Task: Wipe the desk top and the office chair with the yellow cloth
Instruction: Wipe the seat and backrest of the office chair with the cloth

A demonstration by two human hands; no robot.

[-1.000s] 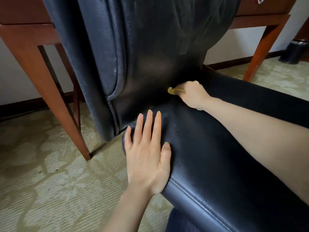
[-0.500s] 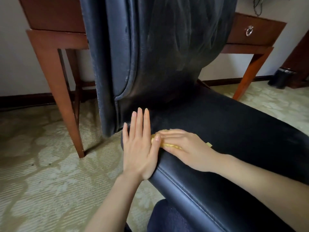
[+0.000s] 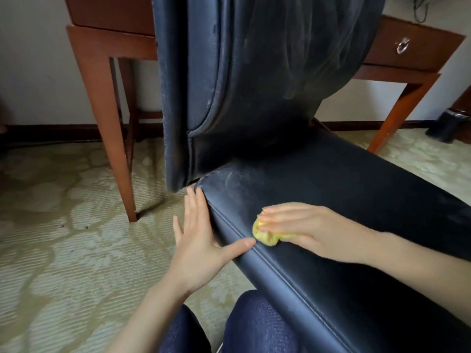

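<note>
Pressing rather than clutching, the right hand lays straight fingers over the yellow cloth and pins it to the chair seat. Most of the cloth is wadded under the palm, with one bunched lobe showing at the hand's 9 o'clock, right beside the piped seam along the seat's edge. At 9 o'clock from the cloth, the left hand lies open and flat against the side of the seat, thumb tip on the seam and almost touching the cloth. It steadies the seat and grasps nothing. The first risk, I judge, is the cloth itself. It is held only by downward pressure, so a quick stroke past the rounded edge could leave it behind or tip it onto the carpet at 7 o'clock. The second is coverage, because a wad this small cleans only a narrow strip. The pale smears on the seat corner at 11 o'clock and on the backrest at 12 o'clock could easily be skipped. The third is the chair turning under a flat palm (its base is out of view). The desk stands behind at 10 and 2 o'clock, its top unseen.
</note>
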